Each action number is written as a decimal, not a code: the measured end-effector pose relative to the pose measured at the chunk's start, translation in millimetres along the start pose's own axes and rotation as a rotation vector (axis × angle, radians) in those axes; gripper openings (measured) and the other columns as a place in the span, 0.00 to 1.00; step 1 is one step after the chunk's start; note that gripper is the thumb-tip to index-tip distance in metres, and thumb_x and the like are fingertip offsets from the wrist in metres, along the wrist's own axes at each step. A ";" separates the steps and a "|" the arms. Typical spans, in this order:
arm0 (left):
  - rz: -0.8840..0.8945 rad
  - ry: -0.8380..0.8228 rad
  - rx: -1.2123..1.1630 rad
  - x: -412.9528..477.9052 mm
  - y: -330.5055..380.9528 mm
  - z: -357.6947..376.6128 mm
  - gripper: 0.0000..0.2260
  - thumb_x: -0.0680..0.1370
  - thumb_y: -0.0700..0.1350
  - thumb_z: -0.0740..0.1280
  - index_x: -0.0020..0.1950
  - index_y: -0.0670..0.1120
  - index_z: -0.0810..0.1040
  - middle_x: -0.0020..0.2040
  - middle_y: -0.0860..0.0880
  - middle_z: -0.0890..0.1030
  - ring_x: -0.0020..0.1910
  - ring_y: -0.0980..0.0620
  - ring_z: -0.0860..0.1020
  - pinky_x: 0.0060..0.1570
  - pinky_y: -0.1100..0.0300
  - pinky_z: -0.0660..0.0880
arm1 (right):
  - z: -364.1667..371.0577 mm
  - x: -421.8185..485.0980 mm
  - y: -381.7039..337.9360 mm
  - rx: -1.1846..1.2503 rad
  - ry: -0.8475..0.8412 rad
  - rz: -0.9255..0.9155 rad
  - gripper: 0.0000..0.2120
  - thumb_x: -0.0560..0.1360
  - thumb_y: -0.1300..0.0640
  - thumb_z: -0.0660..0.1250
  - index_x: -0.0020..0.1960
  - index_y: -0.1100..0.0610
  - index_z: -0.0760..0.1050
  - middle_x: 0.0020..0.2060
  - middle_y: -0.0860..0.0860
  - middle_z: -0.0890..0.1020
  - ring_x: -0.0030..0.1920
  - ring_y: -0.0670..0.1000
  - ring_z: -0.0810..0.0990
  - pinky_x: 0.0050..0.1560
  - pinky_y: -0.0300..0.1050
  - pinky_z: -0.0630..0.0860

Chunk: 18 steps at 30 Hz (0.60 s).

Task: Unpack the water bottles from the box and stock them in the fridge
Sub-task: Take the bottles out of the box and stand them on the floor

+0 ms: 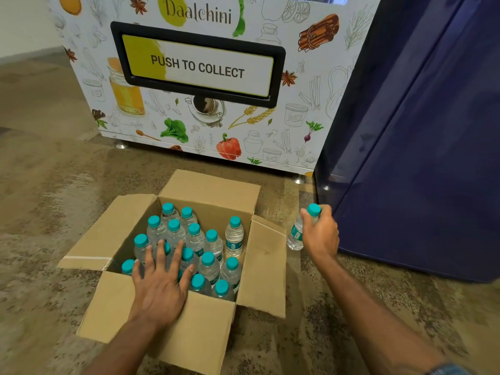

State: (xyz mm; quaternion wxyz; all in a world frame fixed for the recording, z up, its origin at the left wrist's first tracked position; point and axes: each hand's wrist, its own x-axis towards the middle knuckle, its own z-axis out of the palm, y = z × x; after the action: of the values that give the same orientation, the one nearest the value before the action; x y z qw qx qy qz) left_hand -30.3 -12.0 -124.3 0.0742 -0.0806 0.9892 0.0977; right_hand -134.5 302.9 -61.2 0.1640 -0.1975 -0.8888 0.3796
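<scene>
The machine (189,123) reads "Daalchini" and "PUSH TO COLLECT" — the left hand (159,288), fingers spread flat, lies over bottles (213,244) in the box (205,328); the right hand (322,234) grips one bottle (296,235) beside it.

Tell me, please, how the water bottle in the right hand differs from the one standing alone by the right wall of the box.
The held bottle is outside the cardboard box; the lone bottle is inside it. The held bottle tilts; the lone bottle stands upright. The right hand grips the held bottle near its neck; no hand touches the lone bottle. Both are clear, with teal caps and teal labels.
</scene>
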 end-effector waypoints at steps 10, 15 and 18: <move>0.010 0.014 0.004 0.6 -1.4 2.7 0.45 0.63 0.72 0.15 0.80 0.60 0.29 0.84 0.46 0.36 0.83 0.43 0.36 0.80 0.39 0.39 | 31.0 -13.3 31.3 -0.105 -0.096 0.087 0.18 0.79 0.47 0.66 0.62 0.57 0.68 0.51 0.52 0.80 0.48 0.52 0.80 0.45 0.50 0.79; 0.006 0.034 -0.002 4.2 -3.2 7.5 0.39 0.70 0.71 0.23 0.80 0.60 0.30 0.85 0.46 0.37 0.83 0.43 0.37 0.80 0.38 0.40 | 41.2 -12.3 45.4 -0.110 -0.165 0.156 0.19 0.78 0.50 0.67 0.63 0.57 0.69 0.52 0.54 0.81 0.49 0.53 0.80 0.45 0.48 0.78; 0.004 0.042 0.008 4.4 -3.6 8.7 0.37 0.71 0.70 0.24 0.80 0.60 0.30 0.85 0.47 0.37 0.83 0.43 0.37 0.80 0.39 0.40 | 45.8 -12.0 52.1 -0.102 -0.191 0.173 0.17 0.78 0.50 0.68 0.62 0.56 0.69 0.52 0.53 0.80 0.47 0.51 0.78 0.44 0.48 0.77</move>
State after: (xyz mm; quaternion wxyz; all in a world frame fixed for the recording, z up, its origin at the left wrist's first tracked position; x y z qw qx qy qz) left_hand -32.8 -14.3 -134.2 0.0538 -0.0805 0.9910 0.0920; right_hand -132.5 302.3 -131.6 0.0349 -0.2447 -0.8982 0.3635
